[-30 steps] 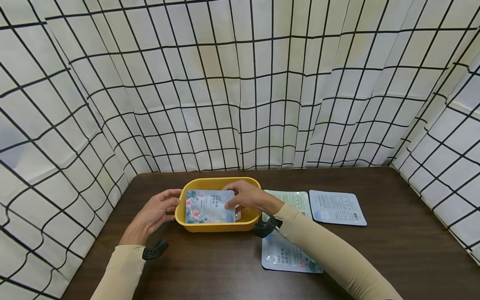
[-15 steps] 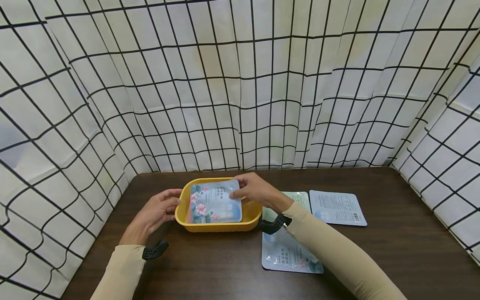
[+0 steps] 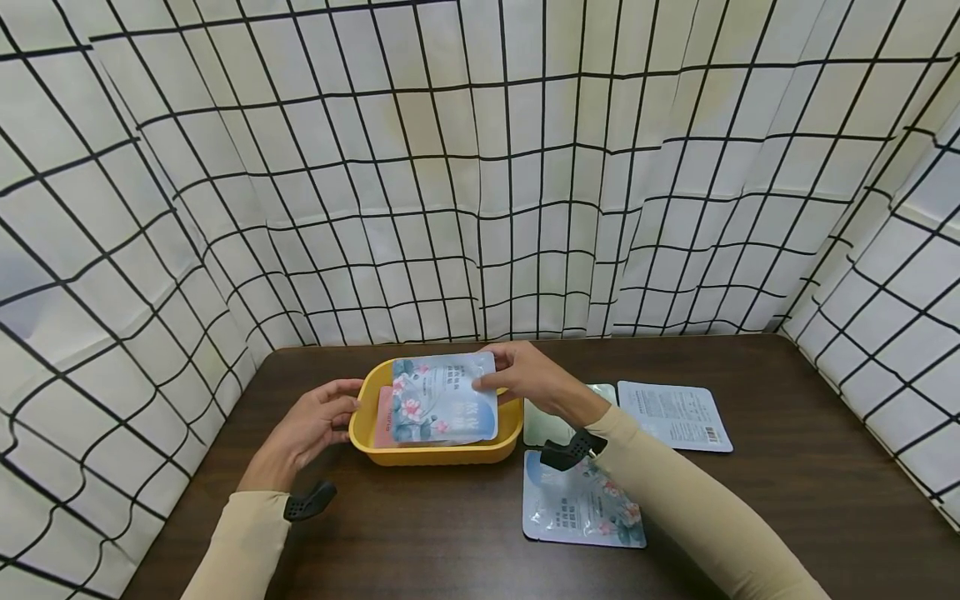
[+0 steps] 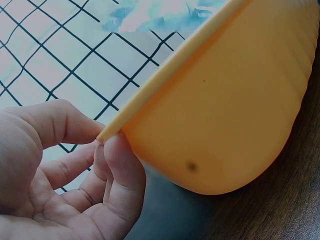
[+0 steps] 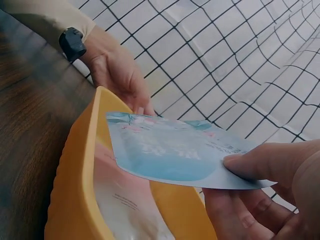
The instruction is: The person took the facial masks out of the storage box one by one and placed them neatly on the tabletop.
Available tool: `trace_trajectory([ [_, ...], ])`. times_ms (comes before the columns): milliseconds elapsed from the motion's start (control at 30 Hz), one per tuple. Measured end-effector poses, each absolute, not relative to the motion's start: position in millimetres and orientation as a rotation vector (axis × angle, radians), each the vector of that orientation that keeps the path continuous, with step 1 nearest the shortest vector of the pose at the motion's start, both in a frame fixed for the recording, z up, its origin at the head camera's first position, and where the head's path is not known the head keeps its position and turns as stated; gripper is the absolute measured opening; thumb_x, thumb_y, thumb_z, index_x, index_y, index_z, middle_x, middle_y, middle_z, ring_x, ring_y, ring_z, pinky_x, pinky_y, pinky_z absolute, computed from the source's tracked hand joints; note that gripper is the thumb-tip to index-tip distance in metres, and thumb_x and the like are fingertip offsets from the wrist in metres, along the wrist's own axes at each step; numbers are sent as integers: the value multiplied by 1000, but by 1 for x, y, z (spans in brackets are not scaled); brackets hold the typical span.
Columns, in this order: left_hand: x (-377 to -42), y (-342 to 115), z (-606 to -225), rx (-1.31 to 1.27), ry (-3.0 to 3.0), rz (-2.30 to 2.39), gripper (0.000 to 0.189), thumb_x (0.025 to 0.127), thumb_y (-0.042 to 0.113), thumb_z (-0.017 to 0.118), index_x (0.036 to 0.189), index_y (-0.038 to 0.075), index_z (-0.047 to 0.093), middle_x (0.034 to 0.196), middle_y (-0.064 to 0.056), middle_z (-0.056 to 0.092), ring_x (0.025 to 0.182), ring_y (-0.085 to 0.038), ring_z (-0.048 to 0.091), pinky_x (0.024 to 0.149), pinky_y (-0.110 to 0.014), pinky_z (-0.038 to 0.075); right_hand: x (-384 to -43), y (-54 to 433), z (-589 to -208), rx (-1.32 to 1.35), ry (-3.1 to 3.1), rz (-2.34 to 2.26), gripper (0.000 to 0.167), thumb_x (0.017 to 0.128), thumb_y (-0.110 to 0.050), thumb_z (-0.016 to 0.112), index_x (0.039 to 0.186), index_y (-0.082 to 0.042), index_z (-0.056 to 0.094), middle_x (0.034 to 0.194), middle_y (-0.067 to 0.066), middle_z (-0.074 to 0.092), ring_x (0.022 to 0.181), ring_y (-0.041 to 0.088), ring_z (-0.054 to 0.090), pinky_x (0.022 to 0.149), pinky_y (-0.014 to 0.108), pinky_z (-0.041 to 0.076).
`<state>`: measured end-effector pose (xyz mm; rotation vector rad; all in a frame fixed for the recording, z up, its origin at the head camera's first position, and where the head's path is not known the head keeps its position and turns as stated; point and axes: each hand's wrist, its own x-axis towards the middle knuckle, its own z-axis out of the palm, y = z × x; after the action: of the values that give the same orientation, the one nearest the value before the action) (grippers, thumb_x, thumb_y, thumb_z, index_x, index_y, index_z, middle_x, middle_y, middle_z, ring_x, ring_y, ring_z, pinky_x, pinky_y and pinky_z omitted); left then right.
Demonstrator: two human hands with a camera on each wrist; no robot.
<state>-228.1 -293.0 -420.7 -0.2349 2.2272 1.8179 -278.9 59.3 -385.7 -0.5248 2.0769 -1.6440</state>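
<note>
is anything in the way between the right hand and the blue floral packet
Nothing visible: the right hand pinches the blue floral packet directly at its edge, thumb on top. The pink packet lies lower, inside the yellow basket, not between them.

Over the yellow basket [image 3: 442, 456], the floral sachet [image 3: 444, 404] pinched by the right hand [image 3: 528, 379] covers most of the opening, leaving a narrow way in at the near right corner and a gap beneath it, above the pink sachet [image 3: 383, 423]. The left hand [image 3: 318, 421] blocks the basket's left end, and the right sleeve [image 3: 675, 492] bars low passage from the right. Between the forearms, bare tabletop [image 3: 405, 533] gives broad access to the basket's front, while the gridded curtain [image 3: 480, 233] limits reach behind the table.
</note>
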Motion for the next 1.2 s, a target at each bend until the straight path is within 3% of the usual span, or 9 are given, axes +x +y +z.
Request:
trace_trajectory([
  [767, -228, -293, -422, -225, 2237, 1830, 52, 102, 18, 57, 151, 6, 41, 136, -20, 55, 99, -21, 66, 83, -34, 60, -268, 103, -378, -519, 2023, -1767, 32, 90, -9, 74, 120, -3, 66, 112, 13, 71, 91, 26, 70, 80, 46, 60],
  [1200, -227, -291, -423, -228, 2251, 1815, 55, 102, 21, 58, 153, 8, 40, 138, -20, 54, 100, -22, 65, 84, -33, 59, -257, 136, -369, -486, 2049, -1792, 40, 91, -12, 73, 128, -1, 62, 118, 16, 64, 98, 29, 67, 83, 45, 60],
])
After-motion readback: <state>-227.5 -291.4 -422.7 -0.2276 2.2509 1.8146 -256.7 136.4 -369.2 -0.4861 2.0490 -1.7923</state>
